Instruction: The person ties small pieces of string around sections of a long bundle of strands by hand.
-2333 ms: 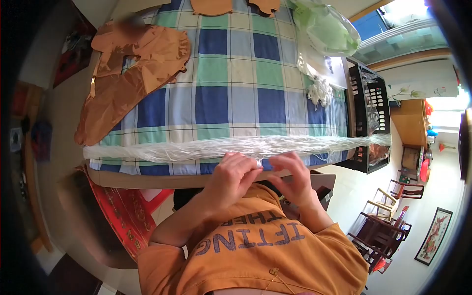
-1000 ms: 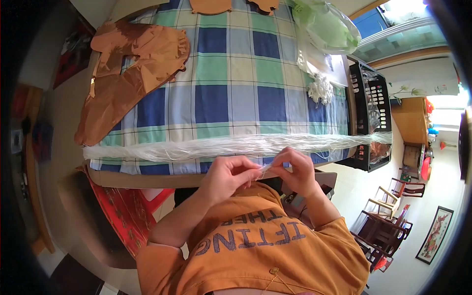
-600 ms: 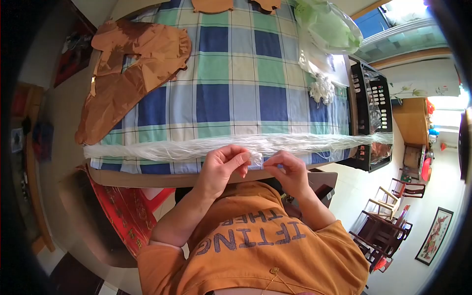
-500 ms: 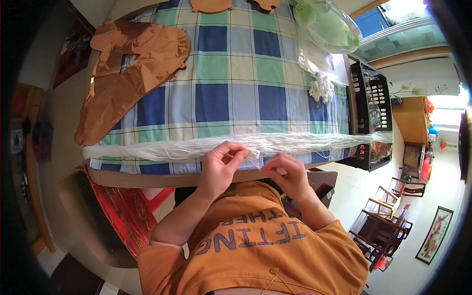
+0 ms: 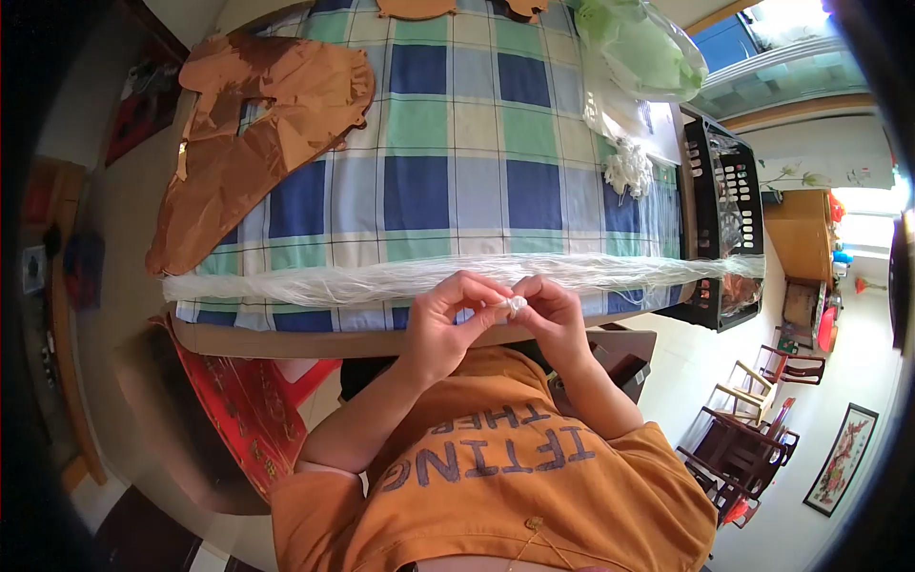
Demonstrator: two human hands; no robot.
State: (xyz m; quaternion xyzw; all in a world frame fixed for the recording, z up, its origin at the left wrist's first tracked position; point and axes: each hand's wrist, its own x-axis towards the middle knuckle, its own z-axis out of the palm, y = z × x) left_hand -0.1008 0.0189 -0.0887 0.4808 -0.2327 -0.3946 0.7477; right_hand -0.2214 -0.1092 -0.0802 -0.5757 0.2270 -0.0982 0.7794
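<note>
Between my two hands is a small white bundle of thread point(image 5: 517, 306), bunched up like a little knot. My left hand point(image 5: 450, 322) pinches it from the left with thumb and fingertips. From the right, my right hand point(image 5: 555, 319) also closes its thumb and fingers on it. Behind my hands a long hank of loose white thread point(image 5: 324, 283) stretches across the near side of the table. A pile of small white thread bundles point(image 5: 629, 168) lies farther back on the right.
A checked cloth point(image 5: 416, 191) covers the table. Crumpled copper-coloured foil sheets point(image 5: 276, 124) lie at left. A pale green plastic bag point(image 5: 643, 52) is at the back right, near a black plastic crate point(image 5: 710, 191) at the table's right end. Wooden chairs point(image 5: 739, 443) stand farther right.
My right hand has moved left and up to meet my left hand, and now grips the white bundle too. My left hand has shifted slightly to the right and down.
</note>
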